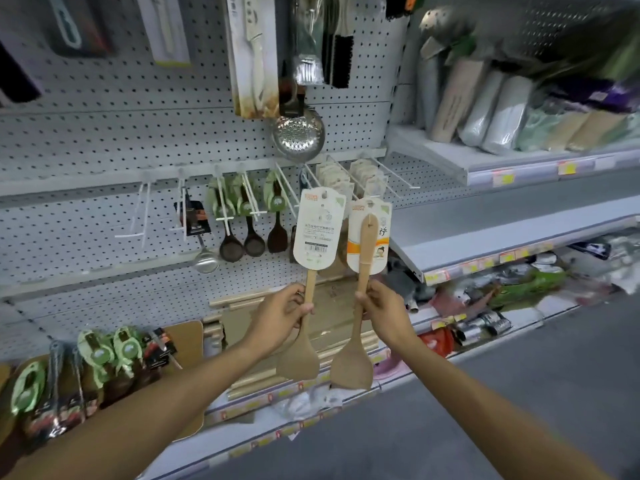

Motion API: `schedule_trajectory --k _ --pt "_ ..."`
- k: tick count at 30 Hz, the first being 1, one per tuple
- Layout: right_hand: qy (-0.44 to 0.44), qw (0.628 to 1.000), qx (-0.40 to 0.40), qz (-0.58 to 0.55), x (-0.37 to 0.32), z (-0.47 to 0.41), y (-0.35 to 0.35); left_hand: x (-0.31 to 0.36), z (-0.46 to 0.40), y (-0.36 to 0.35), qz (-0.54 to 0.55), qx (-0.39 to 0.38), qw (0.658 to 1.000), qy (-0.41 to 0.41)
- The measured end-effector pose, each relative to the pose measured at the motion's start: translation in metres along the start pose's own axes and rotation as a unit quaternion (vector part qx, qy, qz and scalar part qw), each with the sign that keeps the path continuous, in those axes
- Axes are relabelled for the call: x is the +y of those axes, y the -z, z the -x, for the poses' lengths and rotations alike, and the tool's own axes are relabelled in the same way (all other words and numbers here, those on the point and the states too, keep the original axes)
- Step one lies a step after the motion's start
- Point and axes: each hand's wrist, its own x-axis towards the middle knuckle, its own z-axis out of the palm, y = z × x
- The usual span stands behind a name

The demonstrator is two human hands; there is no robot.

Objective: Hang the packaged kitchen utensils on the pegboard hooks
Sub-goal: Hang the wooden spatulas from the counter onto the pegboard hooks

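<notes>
Hiding spatula [298, 358] handle: left hand [277, 322].

Left hand [277, 320] grips one wooden spatula [304, 327], right hand [384, 315] another [356, 341]; both upright, cards up, just below pegboard hooks [346, 176].
</notes>
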Motion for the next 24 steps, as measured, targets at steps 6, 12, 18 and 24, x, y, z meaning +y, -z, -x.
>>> schedule_trajectory --k 6,12,18,24 --pt "-0.03 0.999 0.039 -0.024 0.028 -0.035 0.018 -0.01 -0.044 -0.024 -0.02 -0.022 0.999 -0.027" --pt "-0.076 0.995 0.041 -0.054 0.05 -0.061 0.027 -0.02 -0.079 -0.038 -0.02 -0.055 0.998 -0.032" --pt "-0.11 0.991 0.053 -0.049 0.074 -0.092 0.037 -0.026 -0.103 -0.044 -0.027 -0.076 0.996 -0.032" --pt "-0.13 0.991 0.037 -0.02 0.115 -0.132 0.049 -0.028 -0.119 -0.053 -0.048 -0.075 0.996 -0.026"
